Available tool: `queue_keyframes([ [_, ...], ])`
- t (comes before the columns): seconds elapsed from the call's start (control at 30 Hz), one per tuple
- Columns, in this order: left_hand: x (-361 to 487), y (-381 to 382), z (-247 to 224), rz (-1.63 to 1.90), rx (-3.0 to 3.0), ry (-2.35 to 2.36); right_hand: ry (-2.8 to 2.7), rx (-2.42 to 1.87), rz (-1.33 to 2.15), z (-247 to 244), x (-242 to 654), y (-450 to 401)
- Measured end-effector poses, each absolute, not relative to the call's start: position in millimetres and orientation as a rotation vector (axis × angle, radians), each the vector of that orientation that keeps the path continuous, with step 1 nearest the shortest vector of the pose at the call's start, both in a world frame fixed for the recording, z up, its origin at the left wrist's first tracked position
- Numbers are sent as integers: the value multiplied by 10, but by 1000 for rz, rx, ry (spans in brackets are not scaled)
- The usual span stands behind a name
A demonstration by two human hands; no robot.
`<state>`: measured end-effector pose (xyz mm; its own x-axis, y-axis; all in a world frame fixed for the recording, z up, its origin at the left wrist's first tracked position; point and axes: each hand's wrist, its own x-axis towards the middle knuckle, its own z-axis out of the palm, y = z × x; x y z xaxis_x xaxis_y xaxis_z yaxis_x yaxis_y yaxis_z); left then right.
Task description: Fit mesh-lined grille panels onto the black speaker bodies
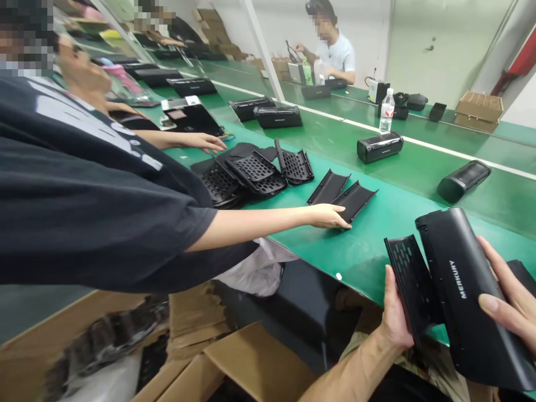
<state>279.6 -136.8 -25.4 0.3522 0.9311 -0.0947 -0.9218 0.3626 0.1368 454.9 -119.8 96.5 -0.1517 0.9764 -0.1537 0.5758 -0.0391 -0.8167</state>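
- While the left hand grips a perforated black panel by its edge, the right hand curls around a black MERKURY speaker housing, both at four o'clock.
- The housing looks light, stiff and smooth; its long sides probably give the safest hold.
- Its lower end is partly cut off by the frame.

Long green workbench, pale wall, cardboard boxes.
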Motion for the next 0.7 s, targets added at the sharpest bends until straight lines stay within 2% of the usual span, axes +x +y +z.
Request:
queue_keyframes([
  [0.23,2861,-1333,-63,1222,200,71,-2107,-1547,865,892,4411,-1027],
  [0.7,2931,-1232,-292,1199,167,105,-2292,-1632,707,815,4277,-962],
])
